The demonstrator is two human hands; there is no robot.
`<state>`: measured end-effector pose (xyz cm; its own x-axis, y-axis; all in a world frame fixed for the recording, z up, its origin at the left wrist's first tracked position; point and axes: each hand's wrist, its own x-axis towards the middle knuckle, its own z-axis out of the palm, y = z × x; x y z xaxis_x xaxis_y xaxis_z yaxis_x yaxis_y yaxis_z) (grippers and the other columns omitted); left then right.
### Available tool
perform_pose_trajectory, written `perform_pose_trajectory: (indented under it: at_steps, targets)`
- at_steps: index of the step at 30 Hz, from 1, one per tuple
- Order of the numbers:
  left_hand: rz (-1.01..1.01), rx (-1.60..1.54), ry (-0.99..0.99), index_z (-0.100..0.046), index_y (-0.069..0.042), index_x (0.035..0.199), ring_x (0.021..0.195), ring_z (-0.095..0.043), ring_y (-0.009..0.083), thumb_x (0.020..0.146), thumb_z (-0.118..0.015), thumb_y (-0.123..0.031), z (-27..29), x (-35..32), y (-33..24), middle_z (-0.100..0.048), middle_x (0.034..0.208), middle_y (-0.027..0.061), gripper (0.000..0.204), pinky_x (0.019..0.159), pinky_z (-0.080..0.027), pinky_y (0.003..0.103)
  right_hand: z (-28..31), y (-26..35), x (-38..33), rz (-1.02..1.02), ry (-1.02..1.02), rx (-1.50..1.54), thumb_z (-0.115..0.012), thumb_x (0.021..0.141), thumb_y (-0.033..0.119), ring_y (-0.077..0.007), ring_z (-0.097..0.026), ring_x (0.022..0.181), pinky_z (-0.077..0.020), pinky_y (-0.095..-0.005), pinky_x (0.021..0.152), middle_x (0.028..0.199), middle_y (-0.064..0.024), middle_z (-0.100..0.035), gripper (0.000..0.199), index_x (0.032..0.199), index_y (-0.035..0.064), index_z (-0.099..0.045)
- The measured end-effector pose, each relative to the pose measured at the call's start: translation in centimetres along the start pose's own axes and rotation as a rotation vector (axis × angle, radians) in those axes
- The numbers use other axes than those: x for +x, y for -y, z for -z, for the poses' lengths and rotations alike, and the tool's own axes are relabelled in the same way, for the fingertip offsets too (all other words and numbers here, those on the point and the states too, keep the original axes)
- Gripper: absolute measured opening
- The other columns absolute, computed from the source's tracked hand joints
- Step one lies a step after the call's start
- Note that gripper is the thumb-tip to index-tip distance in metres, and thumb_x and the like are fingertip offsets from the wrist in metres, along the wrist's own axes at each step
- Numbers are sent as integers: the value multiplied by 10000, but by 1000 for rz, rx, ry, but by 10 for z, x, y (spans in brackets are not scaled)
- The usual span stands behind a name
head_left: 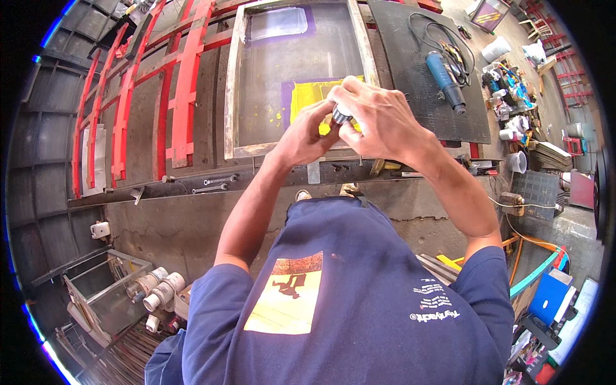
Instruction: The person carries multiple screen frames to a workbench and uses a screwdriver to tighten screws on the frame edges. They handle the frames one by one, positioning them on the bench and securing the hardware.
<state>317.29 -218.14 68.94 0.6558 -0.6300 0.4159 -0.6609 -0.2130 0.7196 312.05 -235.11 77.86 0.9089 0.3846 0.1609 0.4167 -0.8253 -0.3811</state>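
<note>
My left hand [304,136] and my right hand [383,120] meet over a wooden-framed mesh screen [233,90]. Between them is a small round item with a silver ridged rim [341,115]. Both hands have their fingers closed around it, which hides its lower part and its kind. Beneath the hands, a yellow patch [305,96] with a purple border covers part of the mesh. Another purple-edged patch, pale in the middle [276,23], lies at the screen's far end.
Right of the screen, a blue heat gun [441,76] with a coiled black cord rests on a dark board [475,122]. Red slatted racks [188,83] stand at left. Wrenches [212,187] lie along the near ledge. White buckets [164,290] sit at lower left.
</note>
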Motion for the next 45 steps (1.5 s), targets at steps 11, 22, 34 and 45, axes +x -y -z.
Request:
perform_pose_trajectory:
  at_steps: [11, 22, 34, 45]
  targets:
    - [244, 355, 401, -691, -71, 979, 947, -636, 313, 834, -642, -189, -35, -62, 80, -658, 974, 121, 193, 818, -500, 419, -18, -39, -37, -197, -176, 390, -702, 816, 127, -198, -662, 654, -505, -328, 625, 729, -118, -665, 231, 963, 19, -561]
    - [54, 223, 386, -692, -89, 876, 822, -657, 318, 819, -658, -211, -62, -67, 50, -662, 891, 104, 138, 737, -520, 455, -13, -58, -101, -380, -424, 528, -701, 830, 85, -34, -559, 662, -457, -221, 580, 732, -9, -634, 157, 914, 28, -580]
    - [132, 115, 456, -664, -48, 867, 876, -639, 365, 854, -633, -230, -107, -95, 36, -652, 908, 154, 186, 745, -515, 462, -30, -35, -128, -404, -343, 466, -710, 828, 97, -67, -598, 640, -479, -249, 596, 699, -34, -654, 156, 904, 35, -588]
    - [277, 184, 489, -677, -71, 875, 838, -669, 337, 908, -603, -292, -80, -97, 29, -678, 895, 146, 236, 701, -525, 461, -29, -16, -105, -389, -238, 481, -716, 836, 102, -99, -640, 653, -498, -267, 597, 718, -63, -663, 177, 931, 36, -581]
